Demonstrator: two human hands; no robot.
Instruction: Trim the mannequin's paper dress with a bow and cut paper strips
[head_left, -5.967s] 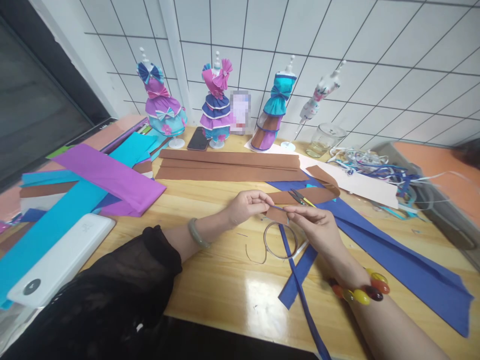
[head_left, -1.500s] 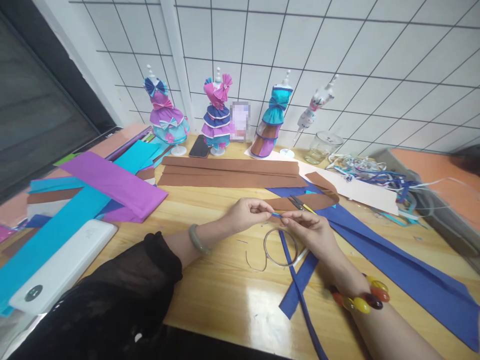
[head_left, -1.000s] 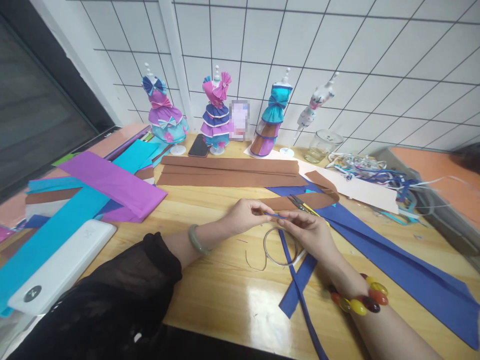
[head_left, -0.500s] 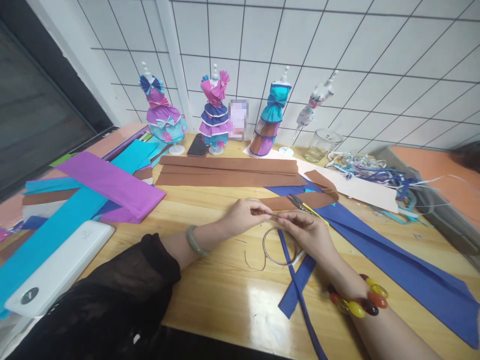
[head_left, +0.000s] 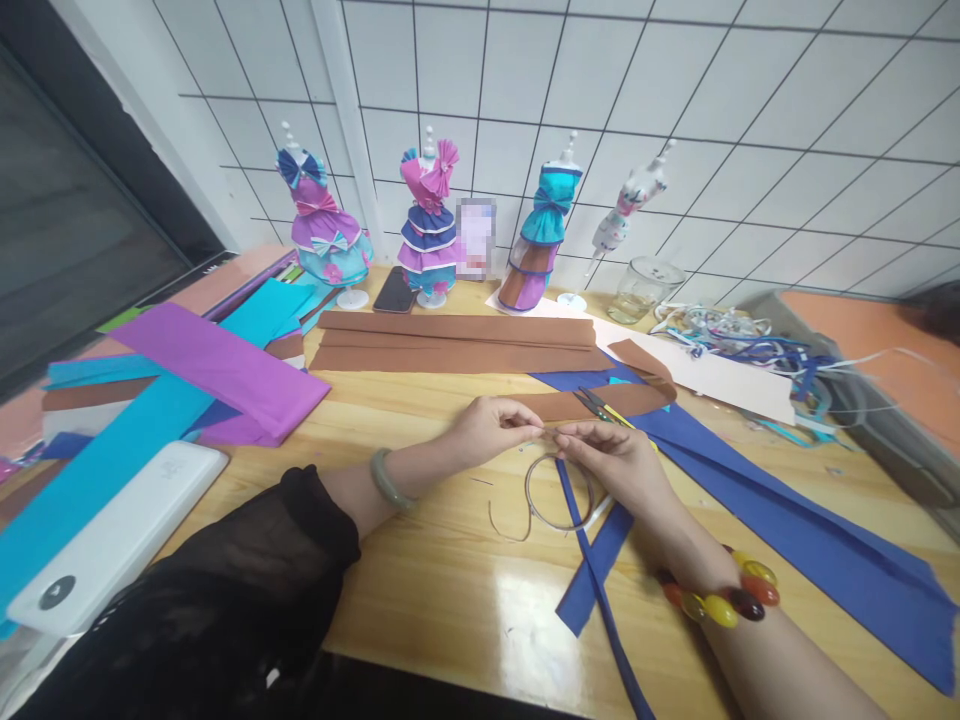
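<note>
Above the table's middle, my left hand [head_left: 491, 432] and my right hand [head_left: 611, 458] meet fingertip to fingertip, both pinched closed. What they hold is thin and too small to make out. Below my right hand lies a coil of thin wire [head_left: 529, 500], its loose end curling left. A narrow blue fabric strip [head_left: 600, 590] passes by the coil toward the near edge, crossing a wider blue piece [head_left: 576, 603]. Just behind my right hand are yellow-handled snips [head_left: 592, 402], resting on a brown strip [head_left: 555, 405] and partly hidden.
Folded brown cloth [head_left: 457, 345] lies behind my hands, with dressed mini mannequins [head_left: 330, 225] along the wall. Purple cloth [head_left: 225, 370] and a white power bank [head_left: 120, 540] are left. Long blue cloth [head_left: 810, 540], a glass jar [head_left: 637, 295] and tangled ribbons [head_left: 712, 330] are right.
The dark thin piece seen between my fingertips earlier is now barely visible. My hands have hardly moved and stay pinched together.
</note>
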